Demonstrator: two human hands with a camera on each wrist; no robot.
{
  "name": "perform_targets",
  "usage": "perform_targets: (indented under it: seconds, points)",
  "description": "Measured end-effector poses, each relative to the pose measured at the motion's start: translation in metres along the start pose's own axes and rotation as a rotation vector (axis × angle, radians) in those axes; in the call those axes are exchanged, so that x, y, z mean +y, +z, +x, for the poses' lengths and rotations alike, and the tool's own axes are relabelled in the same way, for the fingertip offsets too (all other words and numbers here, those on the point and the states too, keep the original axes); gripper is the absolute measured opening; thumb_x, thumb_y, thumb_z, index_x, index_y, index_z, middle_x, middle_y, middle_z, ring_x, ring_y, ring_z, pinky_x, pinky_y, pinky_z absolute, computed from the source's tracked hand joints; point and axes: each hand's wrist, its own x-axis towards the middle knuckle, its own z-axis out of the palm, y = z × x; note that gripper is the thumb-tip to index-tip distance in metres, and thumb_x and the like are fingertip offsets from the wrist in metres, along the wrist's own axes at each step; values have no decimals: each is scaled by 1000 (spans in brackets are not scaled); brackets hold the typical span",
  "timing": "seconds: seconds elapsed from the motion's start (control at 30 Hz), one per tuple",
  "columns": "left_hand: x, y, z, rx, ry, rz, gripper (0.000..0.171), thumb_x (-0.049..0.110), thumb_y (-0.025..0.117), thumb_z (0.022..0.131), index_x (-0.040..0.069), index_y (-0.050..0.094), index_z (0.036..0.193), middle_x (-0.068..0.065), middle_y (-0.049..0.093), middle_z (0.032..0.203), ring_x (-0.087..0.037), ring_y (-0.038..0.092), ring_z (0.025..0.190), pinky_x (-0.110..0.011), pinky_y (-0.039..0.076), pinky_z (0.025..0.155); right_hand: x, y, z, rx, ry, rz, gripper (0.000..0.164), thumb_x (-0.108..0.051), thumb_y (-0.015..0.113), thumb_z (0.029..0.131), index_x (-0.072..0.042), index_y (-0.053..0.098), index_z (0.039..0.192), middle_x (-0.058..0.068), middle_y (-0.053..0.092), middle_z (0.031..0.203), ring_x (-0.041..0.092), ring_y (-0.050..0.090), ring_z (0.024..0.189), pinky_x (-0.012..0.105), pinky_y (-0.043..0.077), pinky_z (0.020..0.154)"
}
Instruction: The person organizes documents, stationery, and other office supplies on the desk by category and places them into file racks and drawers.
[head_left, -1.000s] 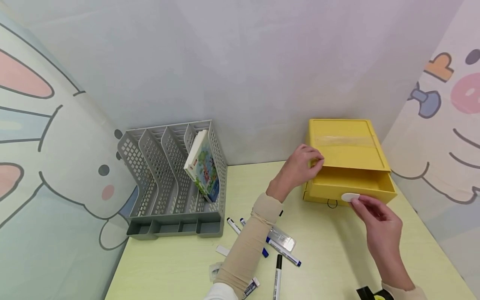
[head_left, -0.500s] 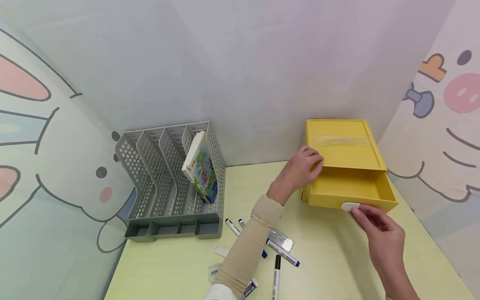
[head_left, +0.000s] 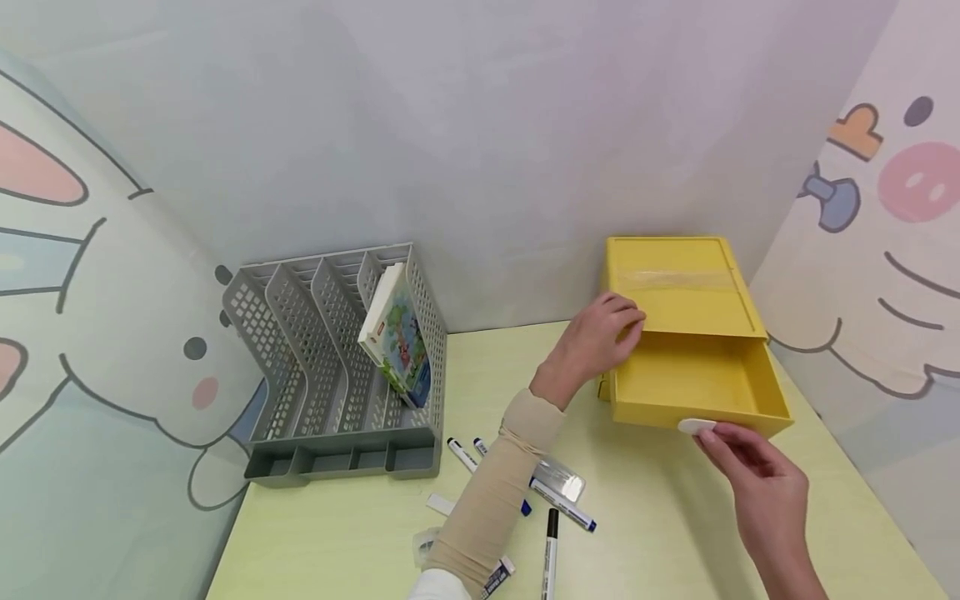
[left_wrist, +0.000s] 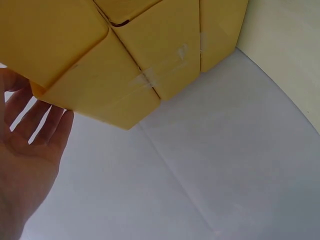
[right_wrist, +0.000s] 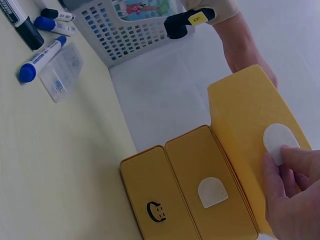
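Note:
A yellow drawer cabinet [head_left: 678, 283] stands at the right of the table, its top drawer [head_left: 690, 379] pulled out with a bare floor showing. My right hand [head_left: 772, 492] pinches the white oval handle [head_left: 696, 426] on that drawer's front between thumb and fingers; the right wrist view shows the same handle [right_wrist: 280, 142] in the grip. My left hand [head_left: 596, 337] rests at the cabinet's left front top corner. In the left wrist view its fingers [left_wrist: 42, 117] lie fairly straight against the cabinet's edge; the thumb is mostly hidden there.
To the left stands a grey file rack [head_left: 330, 358] with books [head_left: 401, 337] in its right slot. Several markers [head_left: 562, 504], a clear plastic case [head_left: 558, 479] and small items lie on the table, partly behind my left forearm. Two lower drawers [right_wrist: 210, 192] are closed.
The top drawer has slid farther out toward me, with my right hand pulling its handle. My left hand stays at the cabinet corner. The head view has shifted slightly.

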Motion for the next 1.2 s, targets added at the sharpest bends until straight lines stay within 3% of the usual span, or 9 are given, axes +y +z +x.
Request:
perform_targets:
  seconds: [0.4,0.8,0.93,1.2]
  points:
    - [-2,2,-1,40,22,-35,23,23,63,104,13,77,120,2,71,119,-13,56,115,-11,41,101,0,-3,-6,8,-13,-59,25,11,74,88,12,70,113,3,77,90,10,75,83,21,58,78]
    - [-4,0,-4,33,-11,-36,24,24,62,104,14,77,120,3,71,120,-13,55,116,-10,40,100,-34,-31,-8,-189,-90,-130,34,8,72,91,14,64,124,5,78,104,18,77,84,24,58,80]
    - [-5,1,-4,31,-13,-34,24,25,62,104,14,77,120,3,71,121,-12,55,117,-10,41,100,-48,-35,-7,-177,-107,-189,36,7,74,90,12,65,125,3,77,107,16,76,80,21,57,78]
    - [-2,1,-3,25,-20,-57,24,25,62,105,14,77,121,3,70,122,-12,54,117,-10,40,100,-76,-37,9,-69,-173,-300,34,5,79,87,9,69,119,-2,77,98,11,73,69,15,56,68]
